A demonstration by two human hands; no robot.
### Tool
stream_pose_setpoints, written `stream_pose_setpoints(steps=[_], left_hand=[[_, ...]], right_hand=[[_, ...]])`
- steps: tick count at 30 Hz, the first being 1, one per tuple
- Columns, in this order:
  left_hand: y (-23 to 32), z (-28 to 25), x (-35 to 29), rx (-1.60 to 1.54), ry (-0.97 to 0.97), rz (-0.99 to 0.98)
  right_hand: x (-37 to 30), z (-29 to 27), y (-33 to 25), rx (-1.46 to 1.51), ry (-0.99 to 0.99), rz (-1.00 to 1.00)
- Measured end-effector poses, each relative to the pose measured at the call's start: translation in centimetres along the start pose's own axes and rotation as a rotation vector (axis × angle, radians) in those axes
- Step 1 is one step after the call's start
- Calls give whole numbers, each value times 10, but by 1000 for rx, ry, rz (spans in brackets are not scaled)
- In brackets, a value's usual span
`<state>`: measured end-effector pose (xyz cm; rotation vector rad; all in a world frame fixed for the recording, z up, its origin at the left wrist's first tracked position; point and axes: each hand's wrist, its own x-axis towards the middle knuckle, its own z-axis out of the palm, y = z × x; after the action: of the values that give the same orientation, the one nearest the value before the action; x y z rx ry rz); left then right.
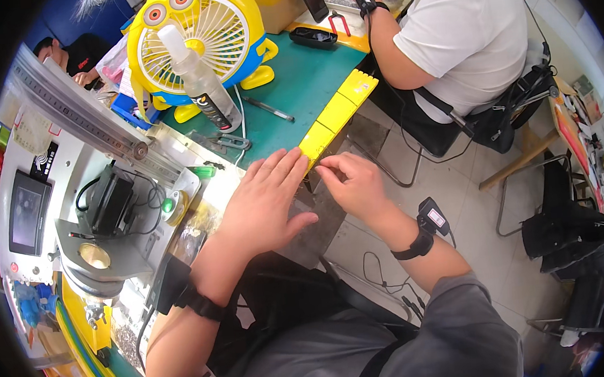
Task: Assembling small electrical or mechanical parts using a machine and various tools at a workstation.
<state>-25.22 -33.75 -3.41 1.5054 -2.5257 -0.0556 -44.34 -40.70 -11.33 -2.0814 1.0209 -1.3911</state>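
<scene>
My left hand [261, 204] lies flat with its fingers stretched together over the near end of a yellow segmented strip [337, 113] that runs along the table's edge. Close beside that end, just off the edge, my right hand [355, 186] has its thumb and forefinger pinched together. Whatever sits in the pinch, if anything, is too small or hidden to make out. Both wrists wear black straps with small boxes on them. A clear bottle [205, 90] with a white cap stands beyond my left hand, and a pen [268, 110] lies near it.
A yellow and blue cartoon fan [197, 38] stands on the green mat [287, 74]. To the left is a machine [93, 203] with a metal column and a screen [29, 211]. A person in a white shirt [466, 33] sits at the right; cables [385, 274] lie on the floor.
</scene>
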Motion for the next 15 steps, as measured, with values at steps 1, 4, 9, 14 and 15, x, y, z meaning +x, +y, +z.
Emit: stream_pose_setpoints(steps=[1,4,9,14,15], left_hand=[[0,-1,1,-14,1,-4],[-1,0,2,-21,1,-3],[0,-1,1,13,13,10],[1,1,1,9,-6,-13],[1,2,1,12,-4,-11]], right_hand=[[0,2,0,26,5,24],[1,4,5,31,7,-3],[-1,9,18,-63,14,-264],[-6,7,30,-45,36,-319],[-10,2,29,-45,38,-321]])
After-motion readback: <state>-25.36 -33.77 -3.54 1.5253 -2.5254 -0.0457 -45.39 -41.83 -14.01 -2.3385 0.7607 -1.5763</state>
